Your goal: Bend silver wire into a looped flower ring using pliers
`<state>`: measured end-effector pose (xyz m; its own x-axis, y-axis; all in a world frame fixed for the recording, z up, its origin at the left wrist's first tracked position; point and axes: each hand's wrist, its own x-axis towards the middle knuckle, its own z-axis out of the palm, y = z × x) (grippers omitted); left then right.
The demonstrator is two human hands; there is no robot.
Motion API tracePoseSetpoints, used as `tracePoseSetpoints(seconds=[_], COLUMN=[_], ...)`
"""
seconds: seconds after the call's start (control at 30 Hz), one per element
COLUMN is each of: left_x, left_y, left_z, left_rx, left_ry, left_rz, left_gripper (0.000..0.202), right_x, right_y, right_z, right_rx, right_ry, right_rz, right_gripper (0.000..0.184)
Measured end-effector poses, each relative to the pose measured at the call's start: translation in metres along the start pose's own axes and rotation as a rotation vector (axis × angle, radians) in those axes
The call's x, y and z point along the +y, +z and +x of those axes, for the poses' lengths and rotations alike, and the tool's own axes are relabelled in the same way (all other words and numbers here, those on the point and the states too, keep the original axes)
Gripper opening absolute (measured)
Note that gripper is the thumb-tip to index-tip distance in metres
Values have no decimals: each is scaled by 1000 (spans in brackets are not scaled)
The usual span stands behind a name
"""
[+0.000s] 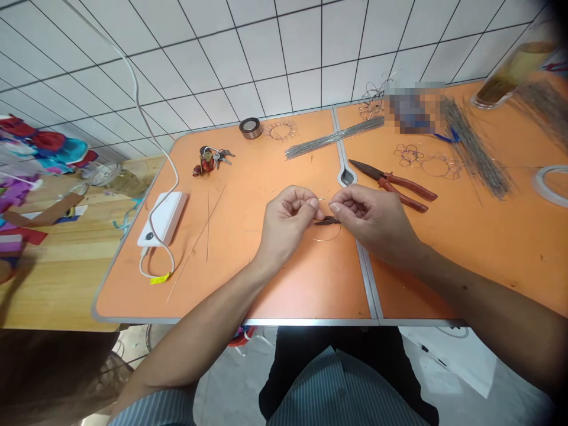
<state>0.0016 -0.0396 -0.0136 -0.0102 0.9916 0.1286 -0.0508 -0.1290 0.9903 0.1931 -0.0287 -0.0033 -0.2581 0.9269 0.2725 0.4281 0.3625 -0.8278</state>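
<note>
My left hand (pixel 293 216) and my right hand (pixel 370 216) meet above the orange table (pixel 293 290), a small gap between their fingertips. Both are closed in a pinch on a thin wire (pixel 327 239), whose curved loop hangs below the fingers. Between the hands, partly hidden, shows a dark pointed tool tip (pixel 327 220); the rest of that tool is covered. Beyond my right hand lie pliers (pixel 390 183) with red-brown handles, jaws pointing left. A grey spoon-like piece (pixel 347 176) rests just behind my right fingers.
A bundle of straight wires (pixel 332 139), bent wire shapes (pixel 408 155) and more wires (pixel 477 148) lie toward the back. Tape (pixel 251 128), keys (pixel 215 158), a white power bank (pixel 163 219) with cable, and loose wires (pixel 195 245) are left. A glass (pixel 499 89) stands back right.
</note>
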Motion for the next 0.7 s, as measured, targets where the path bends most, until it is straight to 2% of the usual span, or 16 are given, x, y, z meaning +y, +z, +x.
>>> tracePoseSetpoints(seconds=[0.3, 0.43, 0.5, 0.6, 0.63, 0.7], left_x=[-4, -6, -6, 0, 2, 6], left_y=[2, 0, -2, -5, -4, -2], left_z=[2, 3, 2, -1, -2, -6], left_rx=[-57, -16, 76, 253, 279, 254], left_ry=[-96, -134, -40, 196, 255, 307], left_rz=[-162, -160, -62, 147, 201, 260], left_gripper=[23, 23, 21, 17, 17, 20], right_x=[-1, -1, 1, 3, 4, 5], right_y=[-2, -3, -3, -4, -4, -4], right_z=[2, 2, 3, 3, 4, 3], right_rx=[-21, -6, -4, 32, 48, 75], right_ry=[45, 69, 89, 124, 131, 125], right_rz=[74, 73, 104, 138, 139, 133], right_gripper=[12, 12, 13, 14, 14, 15])
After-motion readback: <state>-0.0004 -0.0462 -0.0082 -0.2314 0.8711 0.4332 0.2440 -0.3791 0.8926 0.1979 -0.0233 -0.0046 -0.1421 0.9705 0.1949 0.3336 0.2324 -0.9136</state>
